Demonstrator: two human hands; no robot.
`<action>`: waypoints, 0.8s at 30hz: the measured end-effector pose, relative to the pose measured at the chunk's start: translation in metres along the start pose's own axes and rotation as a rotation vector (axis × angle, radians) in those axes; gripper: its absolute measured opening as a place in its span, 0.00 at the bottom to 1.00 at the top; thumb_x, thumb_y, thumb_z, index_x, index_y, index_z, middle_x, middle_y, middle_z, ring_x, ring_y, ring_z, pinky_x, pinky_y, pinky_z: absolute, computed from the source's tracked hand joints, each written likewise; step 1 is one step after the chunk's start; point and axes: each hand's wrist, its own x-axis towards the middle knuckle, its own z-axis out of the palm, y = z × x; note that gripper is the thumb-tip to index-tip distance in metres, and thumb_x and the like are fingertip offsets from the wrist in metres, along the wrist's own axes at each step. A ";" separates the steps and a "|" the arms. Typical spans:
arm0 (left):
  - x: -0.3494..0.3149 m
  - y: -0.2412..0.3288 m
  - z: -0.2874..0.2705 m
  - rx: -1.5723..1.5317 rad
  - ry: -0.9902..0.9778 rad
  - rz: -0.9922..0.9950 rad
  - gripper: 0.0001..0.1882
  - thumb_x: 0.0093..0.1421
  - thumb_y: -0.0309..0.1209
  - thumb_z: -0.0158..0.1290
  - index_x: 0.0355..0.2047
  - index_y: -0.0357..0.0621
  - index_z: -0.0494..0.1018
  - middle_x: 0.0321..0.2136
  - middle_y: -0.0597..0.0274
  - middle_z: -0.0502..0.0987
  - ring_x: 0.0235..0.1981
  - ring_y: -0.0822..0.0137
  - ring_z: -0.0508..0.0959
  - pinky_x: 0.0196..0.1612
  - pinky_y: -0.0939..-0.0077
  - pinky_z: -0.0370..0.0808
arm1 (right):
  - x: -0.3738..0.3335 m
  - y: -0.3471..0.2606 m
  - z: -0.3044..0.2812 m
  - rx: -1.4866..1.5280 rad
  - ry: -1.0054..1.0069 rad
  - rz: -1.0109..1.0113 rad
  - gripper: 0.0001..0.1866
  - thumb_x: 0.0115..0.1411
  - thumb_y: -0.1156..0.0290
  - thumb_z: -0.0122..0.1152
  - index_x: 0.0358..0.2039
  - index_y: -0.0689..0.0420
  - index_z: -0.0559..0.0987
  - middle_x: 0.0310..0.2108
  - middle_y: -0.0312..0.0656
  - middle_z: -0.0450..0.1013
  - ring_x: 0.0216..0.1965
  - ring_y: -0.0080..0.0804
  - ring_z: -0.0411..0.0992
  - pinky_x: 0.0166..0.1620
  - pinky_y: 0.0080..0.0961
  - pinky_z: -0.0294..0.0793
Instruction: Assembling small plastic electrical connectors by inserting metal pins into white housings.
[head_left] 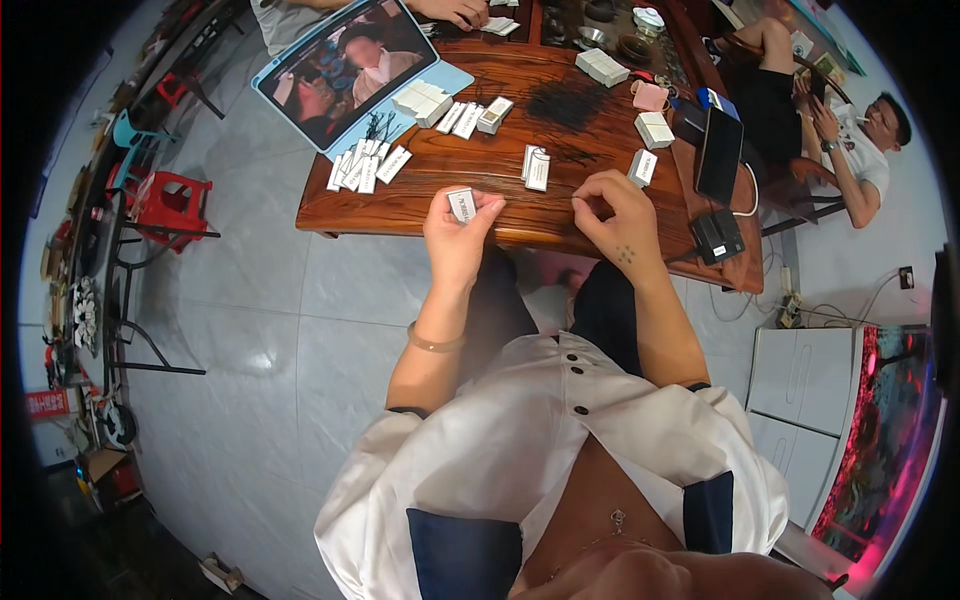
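Observation:
Over the near table edge, my left hand (455, 235) is closed on a white printed tag (461, 205), held between thumb and fingers. To its right my right hand (622, 215) is in a pinch, thumb against forefinger; whatever it may hold is too thin to make out. Between and beyond the hands lie a few white tags (537, 170) on the wooden table. Farther back spreads a tangled heap of thin black strings (565, 103). A fanned group of tags (362, 168), some with black strings, lies at the left, and a small tag stack (642, 167) sits beyond my right hand.
A tablet in a blue case (345, 75) leans at the back left, beside bundled tags (422, 101). A phone (719, 155) stands upright at the right, near a black box (717, 237). Another person's hand (455, 10) rests at the far edge; a seated person (850, 135) is at the right.

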 end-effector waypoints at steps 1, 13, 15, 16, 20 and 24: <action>-0.001 0.000 -0.001 0.028 -0.015 0.019 0.13 0.53 0.16 0.58 0.36 0.38 0.67 0.30 0.59 0.77 0.34 0.71 0.78 0.41 0.79 0.75 | 0.000 -0.001 -0.002 0.002 -0.001 -0.003 0.07 0.44 0.75 0.65 0.25 0.57 0.76 0.28 0.37 0.73 0.30 0.33 0.73 0.34 0.27 0.68; -0.016 -0.002 0.009 0.083 -0.144 -0.109 0.11 0.53 0.18 0.59 0.33 0.39 0.69 0.30 0.64 0.76 0.31 0.76 0.76 0.36 0.82 0.75 | -0.015 -0.020 0.035 -0.156 -0.149 -0.276 0.16 0.49 0.74 0.64 0.40 0.54 0.74 0.37 0.38 0.71 0.30 0.36 0.74 0.30 0.29 0.74; -0.017 -0.002 0.008 0.034 -0.139 -0.135 0.10 0.54 0.18 0.59 0.34 0.40 0.70 0.29 0.65 0.75 0.30 0.77 0.75 0.35 0.84 0.74 | -0.016 -0.019 0.037 -0.149 -0.108 -0.327 0.15 0.49 0.74 0.65 0.39 0.55 0.75 0.35 0.38 0.71 0.29 0.36 0.74 0.28 0.28 0.74; -0.017 -0.001 0.007 0.029 -0.139 -0.150 0.10 0.54 0.19 0.59 0.34 0.40 0.70 0.29 0.66 0.75 0.29 0.78 0.74 0.33 0.86 0.72 | -0.015 -0.017 0.038 -0.143 -0.064 -0.378 0.14 0.50 0.73 0.65 0.38 0.56 0.75 0.33 0.37 0.71 0.28 0.35 0.74 0.27 0.27 0.73; -0.016 -0.002 0.003 0.003 -0.167 -0.187 0.12 0.54 0.19 0.59 0.35 0.39 0.69 0.31 0.65 0.75 0.33 0.77 0.76 0.36 0.85 0.74 | -0.015 -0.015 0.038 -0.114 -0.004 -0.423 0.12 0.49 0.74 0.65 0.36 0.57 0.76 0.30 0.38 0.71 0.27 0.35 0.73 0.27 0.27 0.73; -0.016 -0.003 0.002 0.032 -0.168 -0.212 0.11 0.55 0.20 0.59 0.36 0.40 0.69 0.31 0.66 0.75 0.32 0.78 0.76 0.33 0.86 0.72 | -0.015 -0.012 0.035 -0.115 -0.015 -0.431 0.10 0.49 0.75 0.65 0.33 0.58 0.77 0.27 0.38 0.71 0.26 0.35 0.73 0.26 0.27 0.73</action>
